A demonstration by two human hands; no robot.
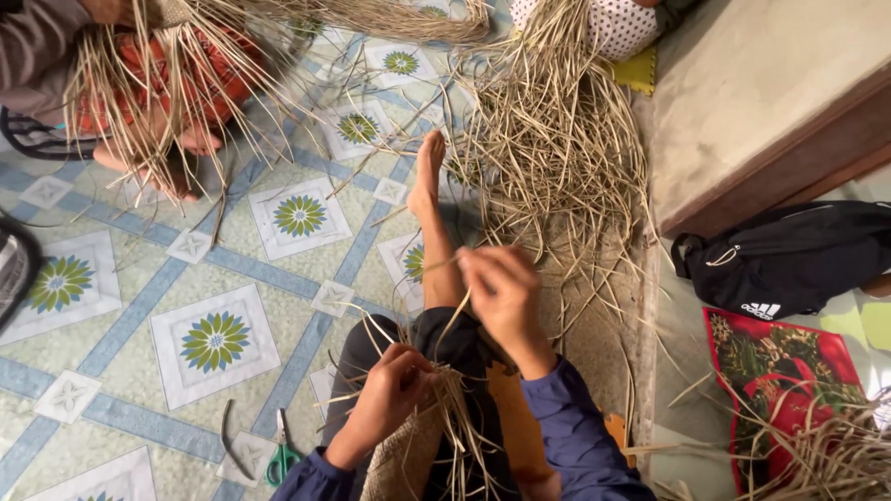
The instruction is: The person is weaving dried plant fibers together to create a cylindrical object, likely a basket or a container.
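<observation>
- Woven straw piece (408,459) lies on the person's lap at the bottom middle of the view, its finished part tight and its loose strands (459,417) sticking up and outward from the working edge.
- Left hand (394,394) is closed in a grip on the top edge of the woven straw piece, pinching the strands where the weave ends.
- Right hand (501,292) is raised above it, fingers curled around 1 thin strand and drawing it up; the hand is slightly blurred.
- Judging from this, the step in hand is plaiting 1 more strand into the edge; the next move would call for laying that strand across its neighbours while the other hand keeps the edge pinched so the weave does not loosen.
- A big heap of loose straw (557,148) lies just beyond the person's outstretched bare foot (429,172).
- Green-handled scissors (281,455) lie on the floor near the person's left knee.
- The floor (139,306) is a patterned mat or sheet with blue lines and green flower squares.
- Another person's bare feet (158,158) rest at the upper left under more straw.
- At right are a low step (761,102), a black bag (789,255) and a red printed bag (780,371).
</observation>
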